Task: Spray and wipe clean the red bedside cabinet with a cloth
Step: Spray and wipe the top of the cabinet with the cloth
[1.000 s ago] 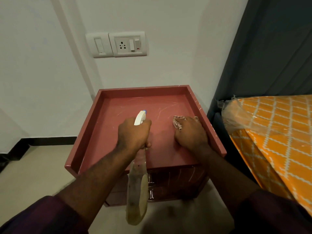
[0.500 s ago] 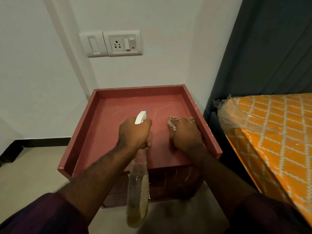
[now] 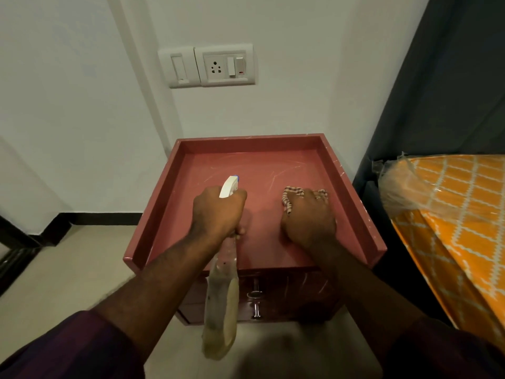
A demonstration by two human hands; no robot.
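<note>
Left hand point(image 3: 217, 212) fingers clenched around the neck of the spray bottle point(image 3: 221, 305). White nozzle sticks out past the knuckles and the bottle body hangs back below the wrist. Right hand point(image 3: 308, 220) fingers bent over the checked cloth point(image 3: 291, 195), holding it down; cloth edges poke out ahead of the fingertips. Red bedside cabinet point(image 3: 191, 203) top lies directly under both sets of fingers, raised rim around it. Orange patterned mattress point(image 3: 451, 214) is right of the right fingers. Wall socket point(image 3: 226, 65) is well beyond the fingertips.
</note>
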